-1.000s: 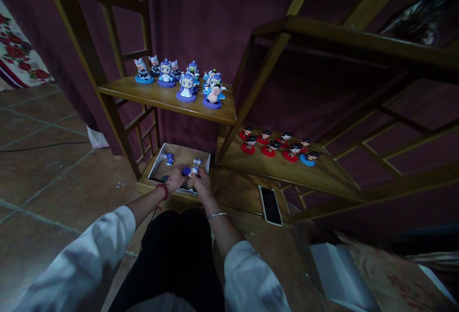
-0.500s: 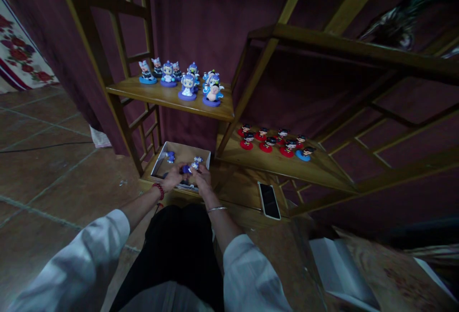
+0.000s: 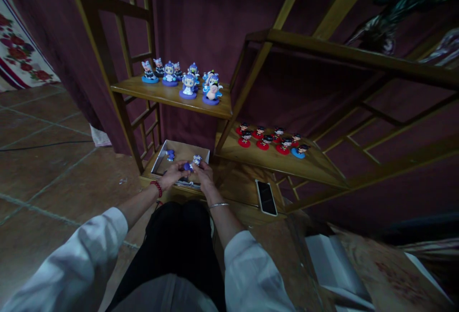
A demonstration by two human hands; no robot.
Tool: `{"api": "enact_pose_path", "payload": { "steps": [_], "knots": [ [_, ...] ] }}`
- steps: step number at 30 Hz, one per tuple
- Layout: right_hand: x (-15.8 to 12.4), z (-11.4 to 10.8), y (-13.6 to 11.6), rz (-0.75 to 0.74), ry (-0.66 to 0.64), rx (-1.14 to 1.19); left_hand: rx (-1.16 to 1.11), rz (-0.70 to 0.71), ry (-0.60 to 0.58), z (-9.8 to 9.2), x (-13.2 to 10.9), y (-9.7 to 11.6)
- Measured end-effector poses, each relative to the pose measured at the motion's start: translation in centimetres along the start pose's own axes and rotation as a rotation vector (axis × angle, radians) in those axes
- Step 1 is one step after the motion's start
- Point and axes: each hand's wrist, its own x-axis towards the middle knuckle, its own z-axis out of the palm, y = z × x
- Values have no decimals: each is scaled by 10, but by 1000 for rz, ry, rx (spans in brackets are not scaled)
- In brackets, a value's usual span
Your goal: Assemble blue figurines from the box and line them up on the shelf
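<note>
Over a shallow white-sided box (image 3: 160, 162) on the low wooden ledge, both of my hands come together at one small purple-and-white figurine (image 3: 197, 160). The fingers of my left hand (image 3: 174, 173), below a red bead bracelet, are closed on its purple base. My right hand (image 3: 204, 175), with a silver bangle at the wrist, is closed around its side. The figurine lies tilted, with its head pointing to the right. Inside the box, near the back left, lies another purple figurine (image 3: 170, 155). My hands hide part of the box's front.
Several purple and blue figurines (image 3: 188, 85) stand on the upper left shelf (image 3: 150, 93). Several red-based figurines (image 3: 265, 142) and a blue-based one occupy the right shelf (image 3: 287, 171). A phone (image 3: 266, 198) lies on the ledge. An open white box (image 3: 333, 264) sits at lower right.
The view has shifted slightly, so the right shelf and phone appear a little further left. Both hands keep hold of the figurine, which has turned only slightly, if at all.
</note>
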Motion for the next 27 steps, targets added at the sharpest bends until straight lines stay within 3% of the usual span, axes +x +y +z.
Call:
{"api": "enact_pose_path", "payload": {
  "steps": [8, 16, 27],
  "knots": [
    [-5, 0, -9, -27, -24, -4, -44, 41, -92, 1, -5, 5],
    [-4, -1, -14, -80, -39, 8, -71, 8, -66, 3, -15, 15],
    [-9, -1, -25, -100, -62, 22, -193, 47, -76, 0, -14, 13]
  ]
}}
